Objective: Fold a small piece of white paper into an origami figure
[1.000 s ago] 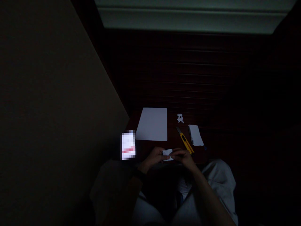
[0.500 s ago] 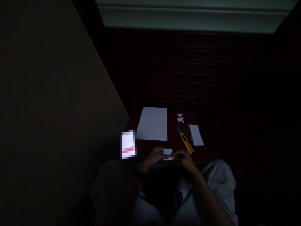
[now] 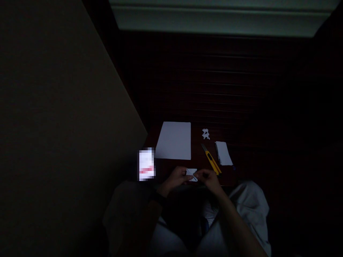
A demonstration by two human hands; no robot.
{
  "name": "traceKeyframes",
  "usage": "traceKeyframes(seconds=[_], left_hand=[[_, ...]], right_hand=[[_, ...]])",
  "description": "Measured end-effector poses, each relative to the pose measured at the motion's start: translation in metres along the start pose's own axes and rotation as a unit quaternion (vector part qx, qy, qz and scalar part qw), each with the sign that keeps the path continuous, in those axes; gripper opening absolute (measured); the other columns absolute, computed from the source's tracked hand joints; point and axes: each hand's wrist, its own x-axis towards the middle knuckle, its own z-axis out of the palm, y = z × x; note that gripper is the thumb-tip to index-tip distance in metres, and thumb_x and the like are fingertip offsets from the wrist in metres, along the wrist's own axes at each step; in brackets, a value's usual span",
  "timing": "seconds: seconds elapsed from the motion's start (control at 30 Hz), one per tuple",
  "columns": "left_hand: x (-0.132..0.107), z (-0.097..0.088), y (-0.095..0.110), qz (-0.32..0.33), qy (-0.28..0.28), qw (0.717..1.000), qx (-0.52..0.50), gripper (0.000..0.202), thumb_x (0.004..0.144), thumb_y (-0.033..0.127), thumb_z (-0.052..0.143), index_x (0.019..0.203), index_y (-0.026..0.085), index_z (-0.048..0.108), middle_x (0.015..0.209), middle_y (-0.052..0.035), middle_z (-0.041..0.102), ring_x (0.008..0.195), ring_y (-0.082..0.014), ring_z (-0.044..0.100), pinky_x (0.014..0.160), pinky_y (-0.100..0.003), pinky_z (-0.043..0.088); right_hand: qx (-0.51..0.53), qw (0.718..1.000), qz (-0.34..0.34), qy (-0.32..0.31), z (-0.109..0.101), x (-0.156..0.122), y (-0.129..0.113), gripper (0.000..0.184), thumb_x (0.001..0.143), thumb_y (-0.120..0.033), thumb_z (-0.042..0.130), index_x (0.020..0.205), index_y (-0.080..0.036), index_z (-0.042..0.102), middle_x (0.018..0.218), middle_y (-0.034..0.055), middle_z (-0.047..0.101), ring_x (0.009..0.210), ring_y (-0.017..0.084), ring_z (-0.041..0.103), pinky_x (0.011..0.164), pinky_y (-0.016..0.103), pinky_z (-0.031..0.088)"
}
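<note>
Between my hands, near the front edge of the dark table, is a small folded white paper [image 3: 191, 172] with diagonal creases or flap edges. My left hand [image 3: 177, 177] grips its left side, the thumb lying across the front. The fingers of my right hand [image 3: 210, 179] are pinched at its right side, by the point where the diagonal lines meet. Dim light hides the finer folds. Just beyond my right hand lies a yellow utility knife [image 3: 211, 160], its blade pointing away from me.
A large white sheet [image 3: 175, 141] lies at the back left. Small folded paper pieces [image 3: 205, 134] sit behind the knife. A stack of white paper [image 3: 224, 153] is at the right. A bright, pixelated screen-like object [image 3: 146, 164] stands left. A wall [image 3: 66, 107] rises on the left.
My right fingers have shifted slightly at the paper's right side, and a flap there appears to lie differently. The left hand has barely moved.
</note>
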Motion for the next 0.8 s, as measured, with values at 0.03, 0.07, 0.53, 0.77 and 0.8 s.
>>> traceKeyframes(seconds=[0.03, 0.07, 0.53, 0.77, 0.8], left_hand=[[-0.0003, 0.0001, 0.0006, 0.001, 0.000, 1.000, 0.000, 0.035, 0.067, 0.035, 0.065, 0.091, 0.009, 0.062, 0.081, -0.0086, 0.065, 0.067, -0.0155, 0.059, 0.052, -0.022, 0.042], [-0.0007, 0.0001, 0.0012, 0.002, -0.002, 1.000, -0.001, 0.035, 0.067, 0.035, 0.065, 0.092, 0.010, 0.062, 0.081, -0.0087, 0.066, 0.068, -0.0158, 0.060, 0.052, -0.022, 0.042], [-0.0020, 0.0021, 0.0043, -0.004, 0.003, 0.998, -0.064, 0.033, 0.065, 0.030, 0.068, 0.090, 0.010, 0.060, 0.082, -0.0085, 0.065, 0.071, -0.0168, 0.061, 0.056, -0.022, 0.045], [-0.0002, 0.0071, 0.0043, 0.041, -0.004, 0.986, -0.160, 0.066, 0.051, 0.020, 0.077, 0.110, 0.014, 0.048, 0.089, -0.0090, 0.065, 0.075, -0.0203, 0.062, 0.064, -0.029, 0.049], [0.0015, 0.0085, 0.0024, 0.040, 0.007, 0.986, -0.163, 0.070, 0.050, 0.020, 0.078, 0.112, 0.015, 0.046, 0.087, -0.0089, 0.066, 0.073, -0.0204, 0.063, 0.063, -0.030, 0.049]], right_hand=[[-0.006, 1.000, 0.002, 0.007, -0.0002, -0.0004, 0.0008, 0.021, 0.071, -0.036, 0.063, 0.073, -0.016, 0.067, 0.066, 0.0022, 0.063, 0.061, 0.014, 0.055, 0.057, 0.025, 0.041], [-0.012, 1.000, 0.003, 0.014, -0.0004, -0.0009, 0.0014, 0.021, 0.071, -0.036, 0.063, 0.073, -0.016, 0.067, 0.065, 0.0022, 0.063, 0.060, 0.015, 0.054, 0.057, 0.025, 0.041], [-0.064, 0.996, -0.018, 0.051, 0.0055, -0.0037, 0.0043, 0.018, 0.072, -0.033, 0.060, 0.066, -0.016, 0.062, 0.064, 0.0023, 0.064, 0.060, 0.016, 0.056, 0.058, 0.025, 0.043], [-0.053, 0.993, -0.020, 0.108, 0.0074, -0.0020, 0.0038, 0.019, 0.072, -0.034, 0.061, 0.065, -0.017, 0.060, 0.064, 0.0023, 0.063, 0.062, 0.016, 0.056, 0.059, 0.026, 0.043], [-0.046, 0.991, -0.017, 0.125, 0.0087, -0.0014, 0.0038, 0.019, 0.072, -0.035, 0.061, 0.065, -0.016, 0.060, 0.064, 0.0024, 0.062, 0.062, 0.016, 0.056, 0.059, 0.026, 0.043]])
